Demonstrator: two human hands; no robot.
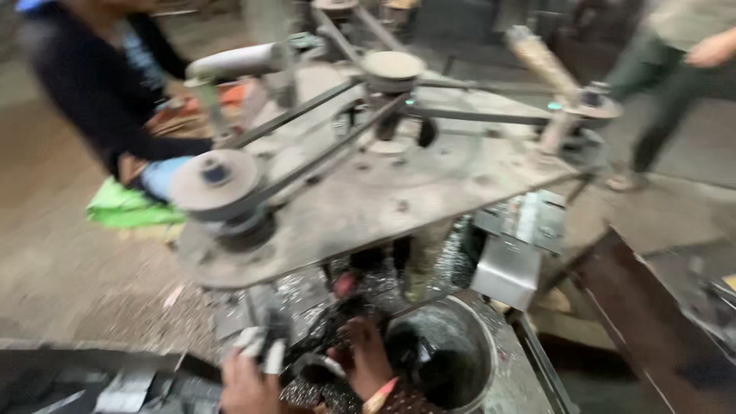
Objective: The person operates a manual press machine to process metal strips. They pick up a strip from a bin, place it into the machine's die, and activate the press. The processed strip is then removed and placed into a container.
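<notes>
Low in the frame, my left hand (249, 379) grips a small bundle of shiny metal pieces (264, 345) beneath a round grey machine plate (368, 192). My right hand (366, 356), with a bangle at the wrist, reaches into the dark gap under the plate, touching a curved metal part (318, 364); what it holds is blurred. A steel bowl (445, 356) sits just right of it.
Pulleys (217, 180) and belts (322, 157) ride on the plate. A person in dark sleeves (100, 84) works at the left near green cloth (126, 207). Another person (675, 69) stands at the far right. A dark metal bench (652, 314) is at the right.
</notes>
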